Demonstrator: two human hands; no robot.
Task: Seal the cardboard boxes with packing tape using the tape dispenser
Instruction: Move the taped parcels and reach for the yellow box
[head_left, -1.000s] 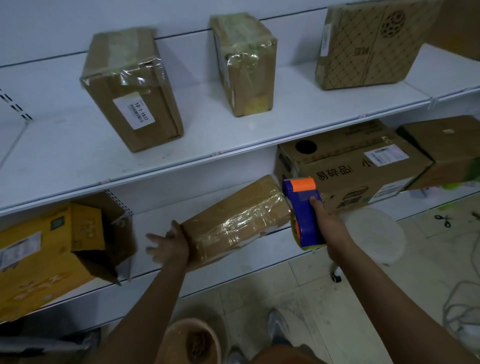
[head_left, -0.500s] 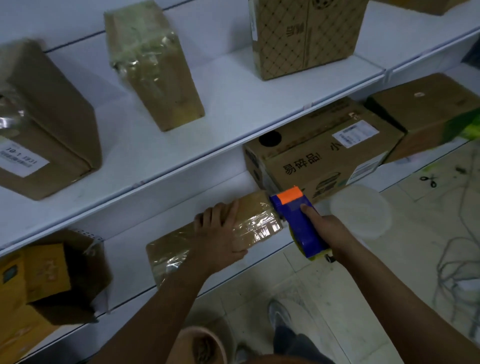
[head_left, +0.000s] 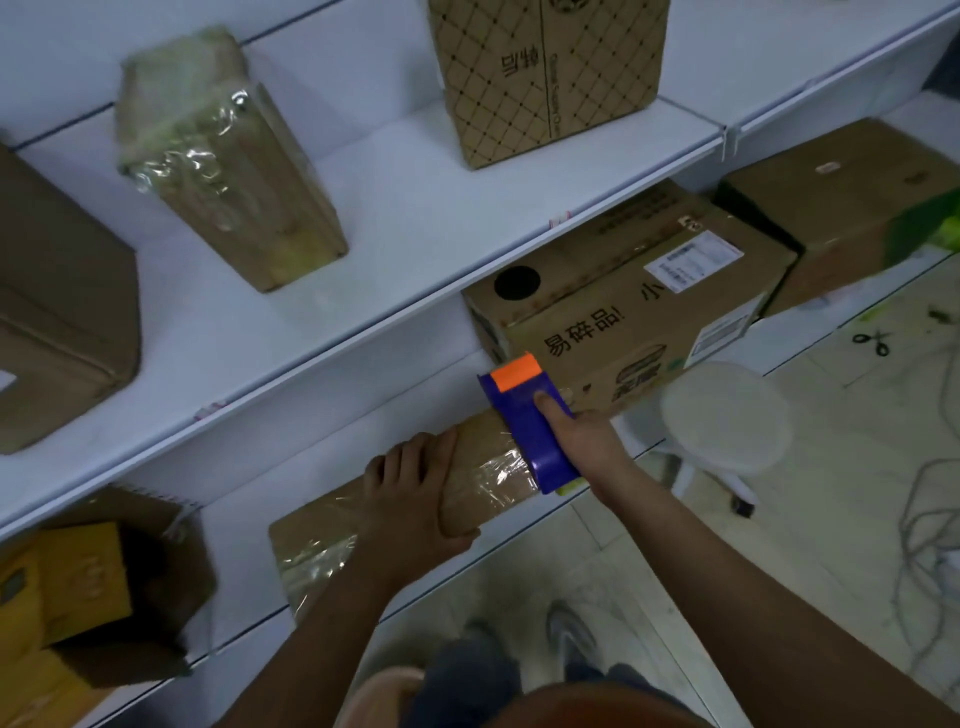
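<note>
On the lower shelf (head_left: 249, 525) lies a long cardboard box (head_left: 483, 467), partly wrapped in clear tape. The left hand (head_left: 415, 499) grips it across the middle — fingers over the top, thumb curled round the near edge. The right hand (head_left: 582, 436) holds the blue tape dispenser (head_left: 530, 431) with its orange end, fingers wrapped round the body, pressed against the box's right end. Just beside it stands a printed carton (head_left: 649, 322). A white stool (head_left: 727, 415) stands on the floor — near the right forearm.

Bare forearms, no sleeves; orange top (head_left: 597, 714); dark trousers (head_left: 467, 675); grey shoes (head_left: 569, 631).
</note>
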